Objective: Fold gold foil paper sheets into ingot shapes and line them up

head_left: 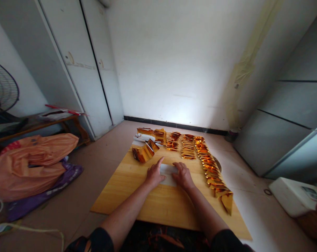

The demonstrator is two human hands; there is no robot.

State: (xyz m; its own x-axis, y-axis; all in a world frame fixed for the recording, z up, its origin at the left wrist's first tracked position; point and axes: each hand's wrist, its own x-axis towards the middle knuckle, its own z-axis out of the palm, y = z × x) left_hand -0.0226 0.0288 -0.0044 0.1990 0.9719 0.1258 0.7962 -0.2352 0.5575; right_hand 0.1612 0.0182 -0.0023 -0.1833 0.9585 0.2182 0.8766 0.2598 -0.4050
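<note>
Sheet (168, 172), pale, one item. Location: mid-board, between the hands; from my distant seat I take it as the dial's hub, twelve toward the wall.

Left hand (154, 174), nine o'clock: wide, thumb and forefinger parted, touching the sheet's side.

Right hand (184, 174), three o'clock: narrower, fingers curled over the opposite side; whether they pinch or merely press, I cannot tell.

Handling, in my judgement: steady the sheet flat against the wooden board (121, 189), pressure even from nine and three; let fingertips, not palms, bear on it. Thin stock would likely skid or buckle if I let one side push harder.

Appearance: four-sided, matt, plain; greyish toward twelve, lighter toward six; outer margins partly beneath fingers; number of layers not discernible to me.

Adjacent stock: folded gold bundle (143, 153), ten o'clock, apart from the left hand; short gold rows (188, 152), twelve to one; long gold row (208, 165), between one and four, apart from the right hand, its near end pointed.
</note>
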